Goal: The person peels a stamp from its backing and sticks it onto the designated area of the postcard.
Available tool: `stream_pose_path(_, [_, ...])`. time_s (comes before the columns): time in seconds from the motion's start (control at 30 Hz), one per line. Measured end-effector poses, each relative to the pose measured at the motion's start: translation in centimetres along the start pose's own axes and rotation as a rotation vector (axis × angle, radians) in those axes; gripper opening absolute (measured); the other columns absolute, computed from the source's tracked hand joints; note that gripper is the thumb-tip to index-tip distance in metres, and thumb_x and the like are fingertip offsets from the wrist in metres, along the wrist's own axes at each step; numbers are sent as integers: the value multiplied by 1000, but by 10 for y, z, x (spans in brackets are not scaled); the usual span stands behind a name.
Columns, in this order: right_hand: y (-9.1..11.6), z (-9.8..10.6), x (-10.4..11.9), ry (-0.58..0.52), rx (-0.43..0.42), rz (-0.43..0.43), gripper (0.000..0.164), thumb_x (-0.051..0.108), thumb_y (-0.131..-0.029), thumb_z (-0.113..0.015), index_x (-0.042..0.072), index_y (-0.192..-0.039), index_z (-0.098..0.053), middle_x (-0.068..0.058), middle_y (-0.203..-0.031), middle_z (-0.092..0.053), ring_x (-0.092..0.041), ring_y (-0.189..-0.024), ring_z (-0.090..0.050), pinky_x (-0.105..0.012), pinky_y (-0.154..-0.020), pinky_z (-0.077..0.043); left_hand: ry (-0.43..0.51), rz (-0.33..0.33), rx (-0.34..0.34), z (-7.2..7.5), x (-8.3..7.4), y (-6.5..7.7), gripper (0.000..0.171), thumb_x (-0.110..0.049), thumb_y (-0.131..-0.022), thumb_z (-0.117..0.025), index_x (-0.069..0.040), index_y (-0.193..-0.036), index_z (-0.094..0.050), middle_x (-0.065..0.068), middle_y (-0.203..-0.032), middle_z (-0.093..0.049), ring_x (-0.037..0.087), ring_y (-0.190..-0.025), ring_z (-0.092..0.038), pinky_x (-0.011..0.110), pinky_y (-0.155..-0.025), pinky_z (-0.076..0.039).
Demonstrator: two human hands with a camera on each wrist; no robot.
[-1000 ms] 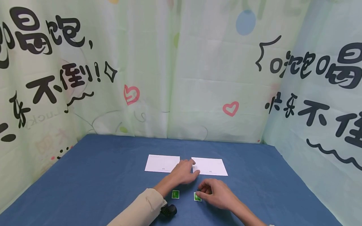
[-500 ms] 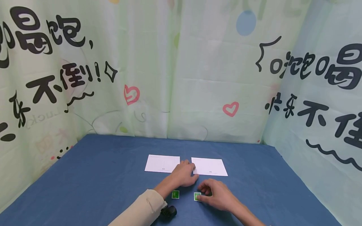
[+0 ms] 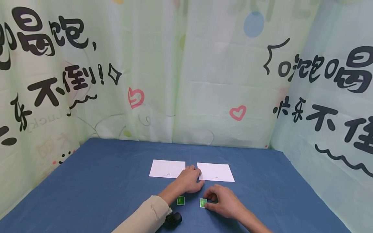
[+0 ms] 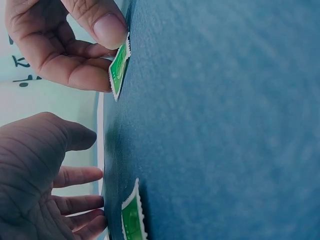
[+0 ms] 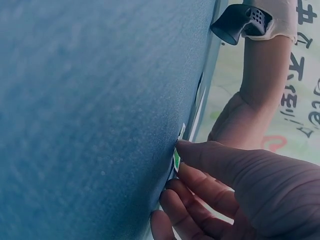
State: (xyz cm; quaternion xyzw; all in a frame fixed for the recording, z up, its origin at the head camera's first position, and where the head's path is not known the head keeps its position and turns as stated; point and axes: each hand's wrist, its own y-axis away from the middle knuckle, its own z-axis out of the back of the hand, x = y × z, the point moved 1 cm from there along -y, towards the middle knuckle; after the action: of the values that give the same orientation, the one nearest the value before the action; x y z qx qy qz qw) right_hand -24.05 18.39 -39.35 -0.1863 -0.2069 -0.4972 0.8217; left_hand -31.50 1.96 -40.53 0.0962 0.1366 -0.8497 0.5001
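Two green stamps with white perforated edges are on the blue table. My right hand point(image 3: 223, 202) has its thumb and curled fingers at the edge of the right stamp point(image 3: 203, 203), pinching it; the left wrist view shows this stamp point(image 4: 119, 70) between the fingertips, close to the cloth. The left stamp point(image 3: 181, 200) lies beside my left forearm, untouched. My left hand point(image 3: 190, 180) reaches forward, fingers extended and thumb apart, its fingertips at the left edge of the right white card point(image 3: 216, 171). Nothing shows in its palm in the left wrist view.
A left white card point(image 3: 167, 168) lies beyond my left wrist, partly behind the hand. A black wrist device point(image 3: 174, 218) sits at my left sleeve point(image 3: 145, 215). Printed curtains point(image 3: 204, 81) enclose the back and sides of the blue table point(image 3: 110, 187).
My right thumb has drawn back slightly towards the right edge of the stamp, so more of its green face shows. The left thumb has shifted slightly inward. Cards and stamps stay in place.
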Motion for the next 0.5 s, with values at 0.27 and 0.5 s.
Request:
stream_pose_path(0.27, [-1, 0, 1, 5, 3, -15, 16, 21, -83, -85, 15, -93, -73, 5, -85, -61, -7, -74, -54, -29, -65, -45, 2, -12, -5, 1, 1, 1, 40, -35, -98, -65, -7, -126, -68, 10, -111, -62, 23, -101, -56, 38, -93, -49])
stream_pose_path(0.5, [0, -2, 1, 15, -28, -26, 17, 18, -81, -85, 16, -87, -70, 5, -82, -58, -5, -71, -52, -28, -63, -43, 14, -13, -6, 0, 1, 2, 41, -35, -98, -65, -6, -127, -68, 10, -112, -62, 22, -100, -55, 38, -92, -49])
